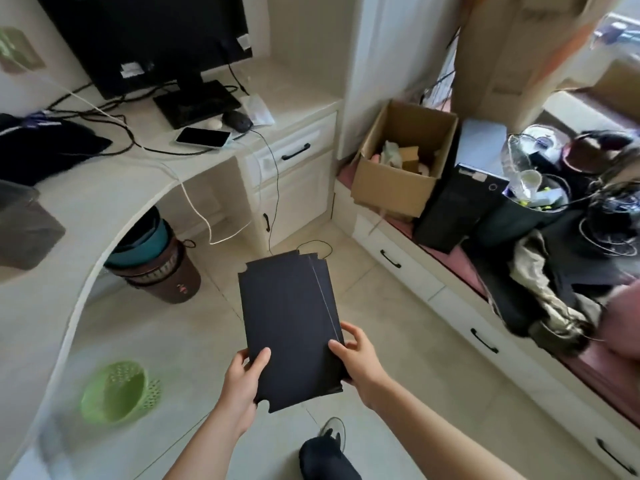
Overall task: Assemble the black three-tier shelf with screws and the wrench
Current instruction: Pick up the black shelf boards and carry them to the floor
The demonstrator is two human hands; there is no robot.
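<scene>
Both hands, left point(244, 379) and right point(356, 363), pinch the near end of the stacked black boards point(289, 323) held over the floor; loosely squared, one could slide out and drop.

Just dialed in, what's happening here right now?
A person stands on the tiled floor holding a stack of black shelf panels out in front. The left hand grips the near left corner and the right hand grips the near right edge. The panels are loose and slightly fanned. No screws or wrench are in sight, so nothing is joined yet.
</scene>
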